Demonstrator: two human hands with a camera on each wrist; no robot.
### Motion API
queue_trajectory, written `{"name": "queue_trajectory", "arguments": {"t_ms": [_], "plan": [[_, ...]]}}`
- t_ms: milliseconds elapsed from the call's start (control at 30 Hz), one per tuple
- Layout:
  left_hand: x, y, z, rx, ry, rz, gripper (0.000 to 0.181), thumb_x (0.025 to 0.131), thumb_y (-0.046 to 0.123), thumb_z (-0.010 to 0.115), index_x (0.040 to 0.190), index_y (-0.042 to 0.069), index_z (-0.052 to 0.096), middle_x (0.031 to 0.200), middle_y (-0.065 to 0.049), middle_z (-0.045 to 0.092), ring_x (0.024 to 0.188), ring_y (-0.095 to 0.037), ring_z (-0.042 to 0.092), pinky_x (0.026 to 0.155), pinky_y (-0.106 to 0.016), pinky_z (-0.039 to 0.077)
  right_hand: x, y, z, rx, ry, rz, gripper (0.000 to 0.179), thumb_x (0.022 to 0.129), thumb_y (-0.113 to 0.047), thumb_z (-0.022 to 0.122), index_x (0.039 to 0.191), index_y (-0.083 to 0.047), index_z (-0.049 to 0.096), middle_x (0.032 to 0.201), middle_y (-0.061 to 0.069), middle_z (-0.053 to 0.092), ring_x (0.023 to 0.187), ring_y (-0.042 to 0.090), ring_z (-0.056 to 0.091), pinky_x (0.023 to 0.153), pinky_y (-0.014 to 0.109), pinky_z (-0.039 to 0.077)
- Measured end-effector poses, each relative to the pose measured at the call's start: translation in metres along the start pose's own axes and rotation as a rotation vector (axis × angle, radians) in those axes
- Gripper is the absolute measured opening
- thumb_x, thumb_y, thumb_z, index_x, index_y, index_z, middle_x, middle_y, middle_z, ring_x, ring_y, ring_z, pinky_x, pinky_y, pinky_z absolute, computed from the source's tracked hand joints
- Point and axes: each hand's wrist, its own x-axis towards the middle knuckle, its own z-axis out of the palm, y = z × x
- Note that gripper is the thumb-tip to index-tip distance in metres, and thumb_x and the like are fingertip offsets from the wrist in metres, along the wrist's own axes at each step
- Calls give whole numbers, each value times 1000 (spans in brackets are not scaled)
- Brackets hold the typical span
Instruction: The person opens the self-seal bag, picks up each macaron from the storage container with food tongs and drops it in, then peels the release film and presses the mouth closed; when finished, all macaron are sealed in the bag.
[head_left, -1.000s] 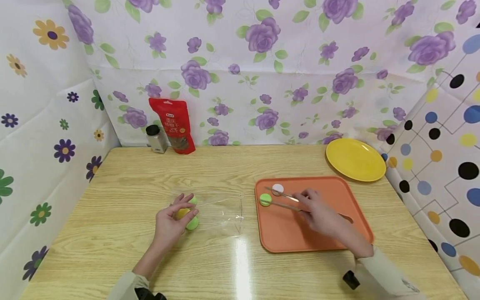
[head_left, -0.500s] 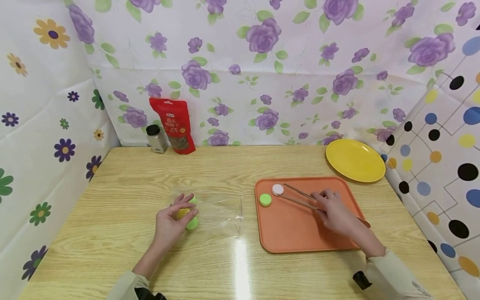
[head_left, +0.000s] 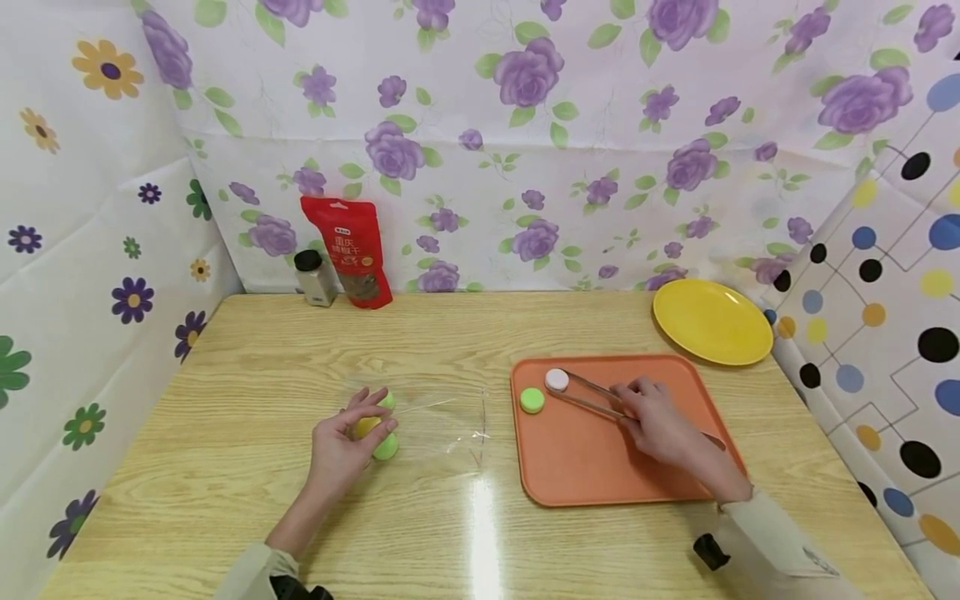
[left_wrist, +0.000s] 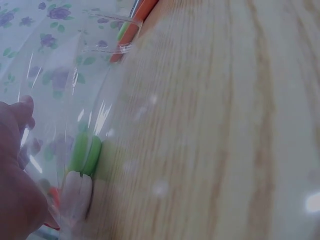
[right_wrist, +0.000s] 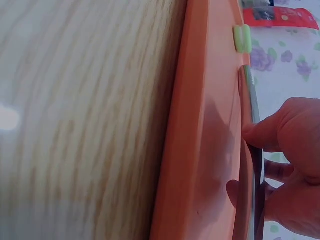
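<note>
My left hand [head_left: 347,440] pinches the upper layer of a clear plastic bag [head_left: 435,433] lying on the table. Inside the bag are macarons: a green macaron [head_left: 386,447], a yellow macaron [head_left: 364,427] partly behind the fingers, and, in the left wrist view, a whitish macaron [left_wrist: 76,196]. My right hand [head_left: 658,421] grips metal tongs [head_left: 600,407], whose arms reach either side of a white macaron [head_left: 557,380] on the orange tray [head_left: 570,475]. I cannot tell whether both tips touch it. Just left of the tongs sits another green macaron [head_left: 532,401], also visible in the right wrist view.
Behind the tray at the right lies a yellow plate [head_left: 712,322]. A red pouch [head_left: 352,250] and a black-capped shaker jar [head_left: 314,279] stand at the back left against the flowered cloth. Wooden table [head_left: 450,333] surface surrounds the bag and tray.
My right hand drew the tongs back right from above the green macaron, then moved slightly left, bringing their arms around the white one. The left hand has held still.
</note>
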Motion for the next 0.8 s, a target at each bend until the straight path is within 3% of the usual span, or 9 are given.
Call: {"name": "queue_trajectory", "arguments": {"t_ms": [133, 267, 433, 800], "plan": [[0, -1, 0, -1, 2, 2, 11, 83, -12, 75, 93, -14, 70, 123, -29, 62, 138, -48, 35, 113, -25, 29, 2, -1, 3, -2, 8, -1, 40, 85, 6, 74, 123, 1, 64, 98, 13, 53, 79, 29, 44, 66, 39, 40], [1, -2, -1, 5, 4, 2, 13, 82, -12, 75, 93, -15, 69, 123, -27, 64, 138, -48, 35, 111, -19, 30, 1, -2, 4, 12, 33, -10, 39, 84, 8, 74, 122, 1, 65, 99, 13, 54, 80, 30, 46, 65, 39, 42], [1, -3, -1, 12, 3, -5, 13, 83, -12, 75, 94, -15, 69, 124, -27, 63, 138, -48, 35, 111, -21, 30, -2, -5, 0, 34, 74, -41, 39, 83, 10, 74, 120, 1, 66, 101, 14, 55, 81, 31, 47, 66, 40, 43], [2, -3, 0, 34, 8, -12, 11, 82, -12, 76, 93, -9, 72, 123, -32, 61, 137, -48, 37, 114, -28, 30, -2, -42, -12, 28, 12, -115, 41, 84, 4, 76, 124, -4, 68, 106, 9, 59, 88, 28, 52, 71, 41, 49]]}}
